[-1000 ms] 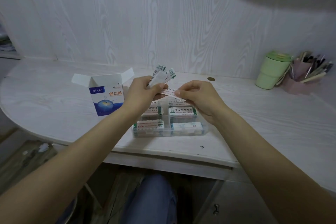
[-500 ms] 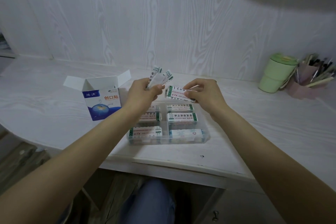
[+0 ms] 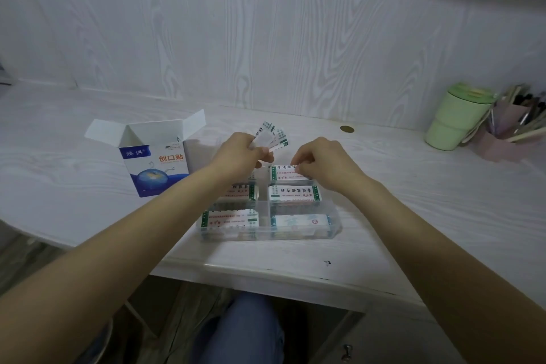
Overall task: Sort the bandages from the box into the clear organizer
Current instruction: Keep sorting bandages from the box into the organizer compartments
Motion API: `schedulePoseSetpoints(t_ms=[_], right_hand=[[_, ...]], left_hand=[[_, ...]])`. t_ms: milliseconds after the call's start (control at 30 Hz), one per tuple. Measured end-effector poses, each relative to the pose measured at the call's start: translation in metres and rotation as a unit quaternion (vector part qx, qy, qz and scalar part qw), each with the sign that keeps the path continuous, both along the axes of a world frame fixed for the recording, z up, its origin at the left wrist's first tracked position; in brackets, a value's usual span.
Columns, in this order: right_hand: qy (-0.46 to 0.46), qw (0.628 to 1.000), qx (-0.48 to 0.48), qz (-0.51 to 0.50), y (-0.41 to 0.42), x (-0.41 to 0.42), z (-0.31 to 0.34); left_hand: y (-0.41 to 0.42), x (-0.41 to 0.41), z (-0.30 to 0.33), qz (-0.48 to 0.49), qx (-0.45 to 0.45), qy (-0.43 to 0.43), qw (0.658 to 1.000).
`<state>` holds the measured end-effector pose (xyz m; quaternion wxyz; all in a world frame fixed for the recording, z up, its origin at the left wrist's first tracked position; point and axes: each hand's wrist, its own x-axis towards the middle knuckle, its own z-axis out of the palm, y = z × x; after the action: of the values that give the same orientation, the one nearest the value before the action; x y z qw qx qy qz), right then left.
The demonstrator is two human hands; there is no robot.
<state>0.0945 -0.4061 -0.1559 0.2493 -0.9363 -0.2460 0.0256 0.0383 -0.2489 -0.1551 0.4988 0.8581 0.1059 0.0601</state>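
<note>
Fingers point(image 3: 298, 167) on bandage point(image 3: 285, 173), box point(image 3: 153, 162) left, cup point(image 3: 455, 118) right

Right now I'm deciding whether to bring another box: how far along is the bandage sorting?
Done: the organizer already holds stacks in the compartments that show. In hand: the right hand lowers a bandage into the far right compartment. Left: the left hand holds a small fan of bandages. The box stands open; its contents are hidden.

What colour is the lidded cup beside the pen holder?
Pale green, lid included; the cup shows in the head view, the only one.
</note>
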Motion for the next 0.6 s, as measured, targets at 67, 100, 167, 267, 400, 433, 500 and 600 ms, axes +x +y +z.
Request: schedulePoseSetpoints(t_ms=[67,100,167,267,400,433,500,600], right_hand=[[-0.007,1.0,-0.019,0.006,0.001,0.0,-0.001],[-0.01,1.0,-0.028,0.007,0.001,0.0,-0.001],[-0.014,0.999,-0.039,0.007,0.002,0.0,-0.002],[-0.016,0.999,-0.049,0.001,0.001,-0.001,-0.004],[-0.007,0.999,-0.052,-0.005,0.002,0.0,-0.007],[-0.007,0.999,-0.053,-0.004,0.001,0.0,-0.007],[-0.019,0.999,-0.032,-0.005,0.0,0.0,-0.005],[0.012,0.985,0.17,-0.038,0.001,-0.007,0.007]], left_hand=[[0.001,0.002,0.0,-0.006,0.009,0.012,1.0],[0.001,0.003,0.0,-0.012,0.015,0.019,1.0],[0.001,0.003,0.002,-0.026,0.026,0.036,0.999],[0.001,0.004,0.003,-0.035,0.031,0.044,0.998],[0.002,0.002,0.002,-0.024,0.003,0.015,1.0],[0.003,0.001,0.003,-0.021,-0.023,0.004,1.0],[0.004,-0.003,0.004,-0.02,-0.1,-0.012,0.995],[0.008,-0.011,0.007,-0.033,-0.17,-0.033,0.984]])
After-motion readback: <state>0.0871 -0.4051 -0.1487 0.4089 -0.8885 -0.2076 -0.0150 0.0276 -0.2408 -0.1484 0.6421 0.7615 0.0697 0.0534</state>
